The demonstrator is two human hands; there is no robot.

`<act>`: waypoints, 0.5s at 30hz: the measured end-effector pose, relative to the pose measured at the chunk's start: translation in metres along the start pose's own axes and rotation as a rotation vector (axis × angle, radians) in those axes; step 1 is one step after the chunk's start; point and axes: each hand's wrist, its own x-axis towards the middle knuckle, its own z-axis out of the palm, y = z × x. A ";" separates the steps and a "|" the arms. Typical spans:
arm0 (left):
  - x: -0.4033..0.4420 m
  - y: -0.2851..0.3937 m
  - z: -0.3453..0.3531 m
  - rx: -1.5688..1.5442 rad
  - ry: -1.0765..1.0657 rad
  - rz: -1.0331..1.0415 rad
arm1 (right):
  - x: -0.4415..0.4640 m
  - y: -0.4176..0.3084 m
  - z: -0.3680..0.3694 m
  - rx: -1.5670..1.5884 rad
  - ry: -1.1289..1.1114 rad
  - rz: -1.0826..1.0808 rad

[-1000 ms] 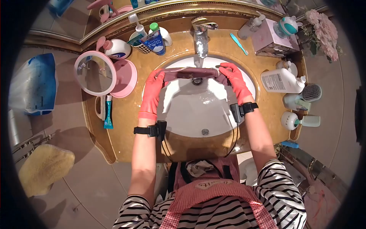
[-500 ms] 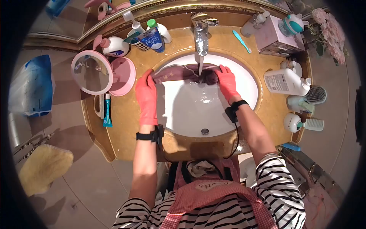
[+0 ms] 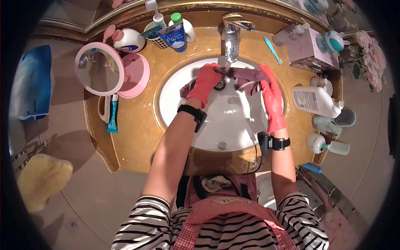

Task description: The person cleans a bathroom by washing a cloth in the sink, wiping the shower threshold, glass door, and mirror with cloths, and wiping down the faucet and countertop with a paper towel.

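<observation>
In the head view, grips a long, dull-purple cloth (image 3: 248, 76) with the left hand (image 3: 205, 82) in a coral-pink rubber glove, fingers curled closed around it. Lets a loose, bunched part of that cloth hang to the left of this hand, inside a white oval basin (image 3: 229, 133), and stretches another part across to the right, above the round metal drain (image 3: 219, 85). Touches the right end with the right hand (image 3: 270, 93), gloved alike, fingers slightly apart and set against the folds; cannot tell from here how firmly closed on them. Keeps the cloth under a shiny silver tap (image 3: 231, 46), with a thin stream of water (image 3: 227, 66) falling just beside the left fingers. Wears a black strap (image 3: 190, 110) around the left wrist and another around the right.

Has on the glossy yellow-brown surface (image 3: 133, 150), to the left of the basin, a round mirror in a pink frame (image 3: 100, 68), a white bottle with a pink pump (image 3: 130, 41), a blue squeeze tube (image 3: 175, 37) and a slim teal tube (image 3: 112, 116). Has to the right a turquoise toothbrush (image 3: 273, 50), a pink box (image 3: 314, 52), a white pump bottle (image 3: 316, 101) and a pale green comb (image 3: 338, 147).
</observation>
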 end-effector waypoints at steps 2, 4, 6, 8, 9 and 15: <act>0.009 0.018 -0.017 -0.057 -0.327 0.028 | -0.015 0.017 0.007 -0.336 -0.008 0.193; -0.012 0.040 -0.026 -0.614 -0.309 -0.055 | -0.021 0.014 0.015 -0.041 -0.080 0.547; -0.017 0.065 -0.039 -0.340 -0.185 -0.211 | -0.019 0.051 0.023 0.252 -0.077 0.687; -0.023 0.071 -0.036 -0.450 -0.077 -0.212 | -0.011 0.050 0.041 0.606 0.030 0.884; -0.033 0.087 -0.049 -0.678 -0.100 -0.256 | -0.005 0.058 0.051 0.689 0.087 0.964; -0.068 0.062 -0.010 -0.755 0.037 -0.186 | 0.032 0.078 0.086 1.046 -0.048 0.789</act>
